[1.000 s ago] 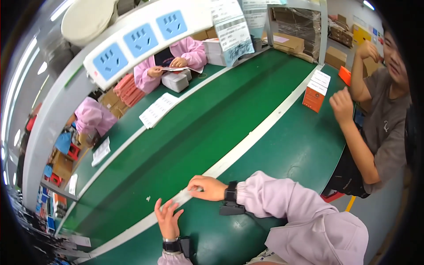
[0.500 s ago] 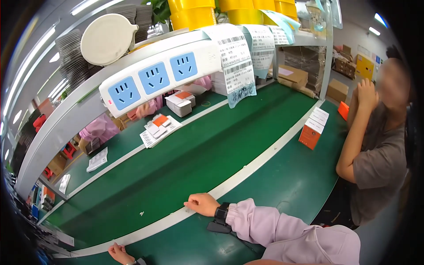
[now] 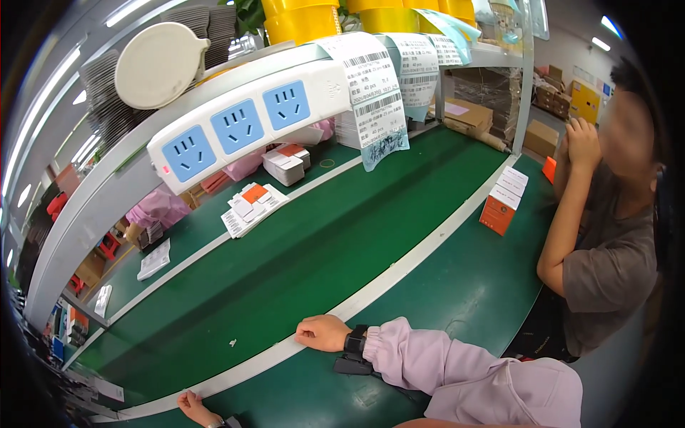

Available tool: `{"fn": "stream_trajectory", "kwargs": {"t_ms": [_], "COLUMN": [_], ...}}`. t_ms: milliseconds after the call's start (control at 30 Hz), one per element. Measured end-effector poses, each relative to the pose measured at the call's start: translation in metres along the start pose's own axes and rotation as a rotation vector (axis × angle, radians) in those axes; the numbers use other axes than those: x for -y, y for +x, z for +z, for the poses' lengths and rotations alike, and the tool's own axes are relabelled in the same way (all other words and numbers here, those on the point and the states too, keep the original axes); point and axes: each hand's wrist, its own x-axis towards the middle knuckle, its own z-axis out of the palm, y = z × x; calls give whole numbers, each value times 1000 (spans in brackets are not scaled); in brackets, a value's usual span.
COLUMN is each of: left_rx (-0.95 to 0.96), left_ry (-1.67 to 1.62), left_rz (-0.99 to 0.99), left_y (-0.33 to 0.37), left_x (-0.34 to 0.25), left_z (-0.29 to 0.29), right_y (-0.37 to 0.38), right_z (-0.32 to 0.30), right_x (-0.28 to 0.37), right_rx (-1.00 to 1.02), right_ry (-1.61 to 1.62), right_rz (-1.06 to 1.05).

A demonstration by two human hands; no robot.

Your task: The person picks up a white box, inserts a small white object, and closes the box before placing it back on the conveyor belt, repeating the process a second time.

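Observation:
My right hand (image 3: 322,333) rests on the pale metal rail (image 3: 403,267) along the near edge of the green belt. Its fingers are curled in, and nothing shows in them. A black strap with a small dark box circles that wrist, below a pale pink sleeve. At the lower left, my left hand (image 3: 197,409) lies by the same rail, fingers loosely folded and holding nothing visible. Only its front part and a wristband are in view. To the right, orange-and-white boxes (image 3: 503,203) stand in a row on the green table, away from both hands.
Overhead hangs a white power strip (image 3: 228,127) with blue sockets. Printed labels (image 3: 374,107) dangle from the shelf beside yellow tape rolls (image 3: 303,21). Across the belt lie stacked cards and leaflets (image 3: 251,207). A person in a brown shirt (image 3: 610,285) sits at the right.
The whole view has shifted slightly. My right hand's fingers are tucked in a little more, while both hands stay by the rail. Across the belt, a person's hand has gone from sight.

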Motion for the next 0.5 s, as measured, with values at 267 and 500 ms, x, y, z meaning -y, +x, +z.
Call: {"fn": "stream_trajectory", "kwargs": {"t_ms": [267, 500], "left_rx": [259, 340], "left_ry": [477, 455], "left_rz": [185, 168], "left_y": [7, 1], "left_x": [11, 5], "left_z": [-4, 1], "right_y": [-3, -5], "right_z": [4, 1], "right_x": [4, 4], "right_rx": [-12, -9], "right_ry": [-8, -3], "right_rz": [-18, -13]}}
